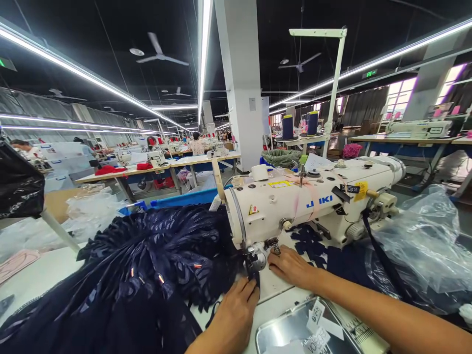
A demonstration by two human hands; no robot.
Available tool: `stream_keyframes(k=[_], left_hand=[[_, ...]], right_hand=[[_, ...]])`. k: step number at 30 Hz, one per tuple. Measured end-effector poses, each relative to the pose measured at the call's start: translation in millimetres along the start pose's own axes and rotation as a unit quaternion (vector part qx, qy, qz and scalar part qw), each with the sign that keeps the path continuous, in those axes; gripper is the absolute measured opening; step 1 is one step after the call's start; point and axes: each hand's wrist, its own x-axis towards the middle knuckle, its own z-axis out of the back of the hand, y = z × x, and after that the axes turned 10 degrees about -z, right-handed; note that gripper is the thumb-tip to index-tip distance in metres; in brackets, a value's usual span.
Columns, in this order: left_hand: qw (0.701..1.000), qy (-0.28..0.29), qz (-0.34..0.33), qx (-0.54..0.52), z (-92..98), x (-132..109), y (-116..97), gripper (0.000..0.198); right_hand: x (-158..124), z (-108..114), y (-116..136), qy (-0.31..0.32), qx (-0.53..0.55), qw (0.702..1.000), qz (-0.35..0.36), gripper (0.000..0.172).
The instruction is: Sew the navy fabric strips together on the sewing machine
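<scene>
A white sewing machine (pixel 280 201) marked JUKI stands before me, its needle end at the left. Just below the sewing head, my left hand (pixel 236 307) has its fingers pressed together on a narrow piece of navy fabric (pixel 255 284). To the right of the head, my right hand (pixel 291 266) is closed, fingers curled beside the machine's spring-and-disc part (pixel 273 244); whatever its fingertips hold is hidden. A large gathered heap of navy garments (pixel 147 260) fills the left of the table and reaches up to the head.
In front lies a metal tray (pixel 275 327) with white labels (pixel 320 339). Clear plastic bags (pixel 424 241) and more dark cloth (pixel 342 263) lie at the right. Navy cut pieces (pixel 308 242) sit under the machine arm. Thread cones (pixel 287 127) stand behind; other workers sit further back.
</scene>
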Motion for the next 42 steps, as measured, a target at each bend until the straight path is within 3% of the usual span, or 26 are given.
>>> stream_keyframes(k=[4,9,16,24,31,37,42], left_hand=[[0.999,-0.019,-0.022,0.013,-7.2,-2,3,0.048],[0.998,-0.013,-0.035,0.059,-10.4,0,4,0.046],[0.996,-0.007,-0.033,0.078,-10.5,4,0,0.046],[1.0,0.011,0.017,0.023,-1.3,10,-3,0.039],[0.999,0.038,0.027,0.025,-5.6,12,-2,0.045],[0.999,-0.029,-0.002,0.016,-4.0,5,-1,0.043],[0.999,-0.047,-0.005,0.007,1.9,8,1,0.04]], right_hand=[[3,0,3,0.017,0.015,0.998,-0.052,0.008],[13,9,20,0.084,-0.004,0.995,-0.053,0.019],[27,13,33,0.144,0.2,0.964,-0.096,0.016],[28,2,27,0.164,0.263,0.946,-0.094,0.012],[20,-5,23,0.097,0.213,0.972,-0.017,0.01],[4,-4,20,0.008,0.095,0.985,0.146,0.022],[6,0,12,-0.009,0.038,0.978,0.204,0.024]])
